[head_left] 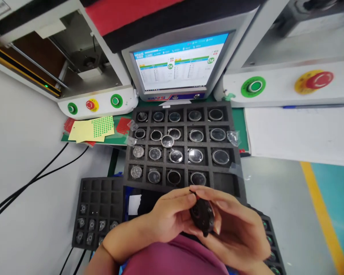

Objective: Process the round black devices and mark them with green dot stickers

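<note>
Just in front of my body, a dark round watch case (pixel 201 214) is held tilted between both hands. My left hand (pixel 169 214) pinches its upper left edge with thumb and fingers. On the other side, my right hand (pixel 237 225) curls around it, fingers at the top and right edge. Beyond the hands lies a black foam tray (pixel 160 186), its compartments holding several round watch heads with glossy faces. One watch head (pixel 167 141) rests across the foam dividers, overlapping another. Part of the held case is hidden by my fingers.
A monitor (pixel 183 65) stands behind the tray, between two machines with green buttons (pixel 116 101) and red stop buttons (pixel 319 80). Yellow sticker sheets (pixel 88 130) lie at left, above a smaller foam tray (pixel 99 188) of parts. White paper (pixel 298 133) and a pen (pixel 315 107) are at right.
</note>
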`<state>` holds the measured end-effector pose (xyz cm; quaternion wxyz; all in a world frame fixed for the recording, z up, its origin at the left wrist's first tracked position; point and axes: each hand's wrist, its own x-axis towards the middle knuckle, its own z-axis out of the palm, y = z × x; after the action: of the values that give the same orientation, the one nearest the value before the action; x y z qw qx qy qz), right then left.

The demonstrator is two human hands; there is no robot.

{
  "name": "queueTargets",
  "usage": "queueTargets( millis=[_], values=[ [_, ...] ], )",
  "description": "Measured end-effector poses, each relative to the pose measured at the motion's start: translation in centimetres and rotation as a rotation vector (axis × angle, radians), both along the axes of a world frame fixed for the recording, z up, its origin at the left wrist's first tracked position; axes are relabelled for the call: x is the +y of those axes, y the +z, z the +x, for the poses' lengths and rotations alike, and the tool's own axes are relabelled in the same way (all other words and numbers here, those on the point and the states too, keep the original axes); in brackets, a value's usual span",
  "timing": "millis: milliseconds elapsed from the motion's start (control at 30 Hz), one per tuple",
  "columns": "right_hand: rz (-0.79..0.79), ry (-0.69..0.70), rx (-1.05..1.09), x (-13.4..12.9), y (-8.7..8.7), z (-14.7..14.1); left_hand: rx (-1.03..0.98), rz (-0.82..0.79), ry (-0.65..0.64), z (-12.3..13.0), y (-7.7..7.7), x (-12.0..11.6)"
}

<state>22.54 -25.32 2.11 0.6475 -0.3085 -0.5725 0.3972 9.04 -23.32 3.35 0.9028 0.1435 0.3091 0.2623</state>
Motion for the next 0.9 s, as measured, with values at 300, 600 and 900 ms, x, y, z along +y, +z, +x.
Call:
queueTargets(
  millis=[300,600,900],
  values=[
    [-0.138,-0.358,-0.743,8.2,-0.6,3.9,1.029,1.444,-0.412,-4.6,0.7,12.4],
    [-0.064,-0.007,-1.309,21.5,-2.6,4.2,1.155,1.876,-0.972,-6.7,-0.5,19.8],
    [0.137,0.010,-1.466,22.8,-3.6,6.8,1.620,1.706,-0.505,-7.2,-3.0,23.2]
  ],
)
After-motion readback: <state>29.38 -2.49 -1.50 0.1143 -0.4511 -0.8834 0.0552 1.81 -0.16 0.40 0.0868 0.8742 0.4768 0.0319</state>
